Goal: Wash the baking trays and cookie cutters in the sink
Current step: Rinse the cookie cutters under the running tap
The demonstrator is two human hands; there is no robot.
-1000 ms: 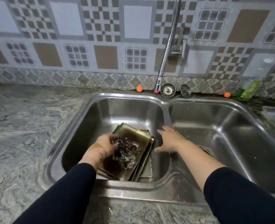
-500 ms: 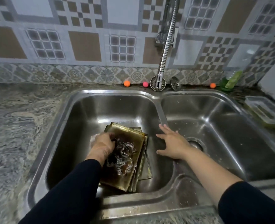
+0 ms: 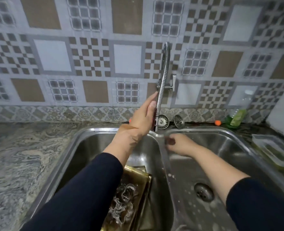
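— Down at the near end of the left basin, under the left sleeve, sit the baking trays (image 3: 138, 177): a stack of thin gold-toned metal sheets with the cookie cutters (image 3: 123, 200) piled on top.

— How would they handle, do you reckon?

— Light and stiff, I'd judge, and slick once wet. The cutters are thin metal loops tangled together, so take them one at a time by the outer band; the trays by a raised rim at the far edge.

— And the hands?

— The left hand (image 3: 142, 120) is up at the flexible faucet hose (image 3: 160, 94), fingers nearly straight and lying along its left side, thumb hidden, so I can't tell if it grips. The right hand (image 3: 177, 144) is by the divider (image 3: 163, 157), at the far left of the right basin, fingers curled; whether it holds anything is too blurred to tell.

— Room to move?

— The left basin's far half is open steel. The right basin shows only its drain (image 3: 204, 191) and suds. Two strainers (image 3: 163, 121) lean on the far ledge just beside the hose tip.
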